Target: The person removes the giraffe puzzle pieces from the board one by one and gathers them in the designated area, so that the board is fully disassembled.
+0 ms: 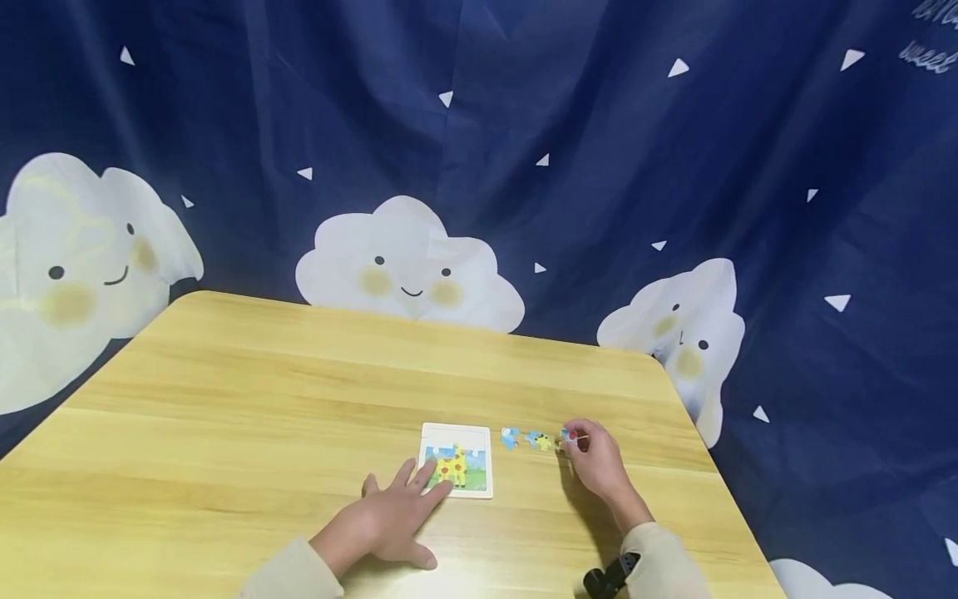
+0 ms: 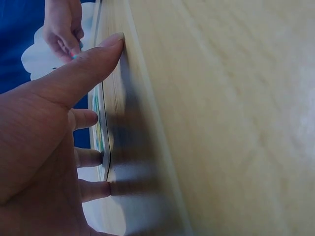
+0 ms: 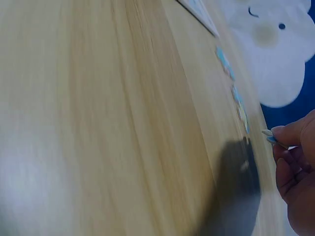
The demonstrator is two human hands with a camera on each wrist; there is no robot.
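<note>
A white-framed puzzle board [image 1: 490,466] lies on the table, with a yellow giraffe with red spots [image 1: 458,467] in its lower part and a bare white strip on top. My left hand [image 1: 392,516] is spread, fingers straight, fingertips on the board's lower left side; the left wrist view shows its thumb [image 2: 93,66] apart from the others. To the right of the board, my right hand [image 1: 599,462] pinches a small blue puzzle piece with a red spot [image 1: 571,435], held above the table in the right wrist view. The fingers hide part of that piece.
Between board and right hand lie a blue and white puzzle piece [image 1: 510,438] and a blue and yellow one [image 1: 539,440]. The wooden table [image 1: 247,391] has rounded far corners. A dark blue curtain [image 1: 569,108] with smiling clouds hangs behind it.
</note>
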